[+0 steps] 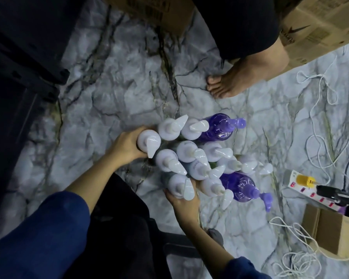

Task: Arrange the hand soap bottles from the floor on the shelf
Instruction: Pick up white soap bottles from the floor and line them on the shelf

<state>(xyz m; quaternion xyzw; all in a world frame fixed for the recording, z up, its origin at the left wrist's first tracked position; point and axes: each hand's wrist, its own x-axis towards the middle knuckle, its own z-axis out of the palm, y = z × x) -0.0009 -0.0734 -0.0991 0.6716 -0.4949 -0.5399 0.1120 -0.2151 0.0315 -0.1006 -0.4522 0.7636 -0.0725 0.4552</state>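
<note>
A cluster of soap bottles (201, 156) is stood upright on the marble-patterned floor (113, 83), seen from above at frame centre. Two purple bottles are counted: one (218, 126) at 1 o'clock of the cluster, one (242, 187) at 5 o'clock, both translucent and glossy with purple pump heads. The rest are white with white teardrop-shaped pump tops; about eleven are counted, the exact number not certain as they are packed touching.

The left hand (125, 144) is wrapped round a white bottle (149, 140) at the cluster's 9 o'clock edge. The right hand (182, 204) is held against another white bottle (180, 186) at 6 o'clock, fingers curled round its base.

A bare foot (230, 83) of a second person is planted at 12 o'clock, near the cluster but apart from it. Cardboard boxes are seen at 12 o'clock (149, 9), 2 o'clock (318, 29) and 4 o'clock (334, 232). A white power strip (302, 186) with red switches and a yellow plug is laid at 3 o'clock, with loose white cord (318, 109) coiled about it. A dark shelf unit (22, 57) is stood at 10 o'clock. Blue sleeves (40, 238) are worn.
</note>
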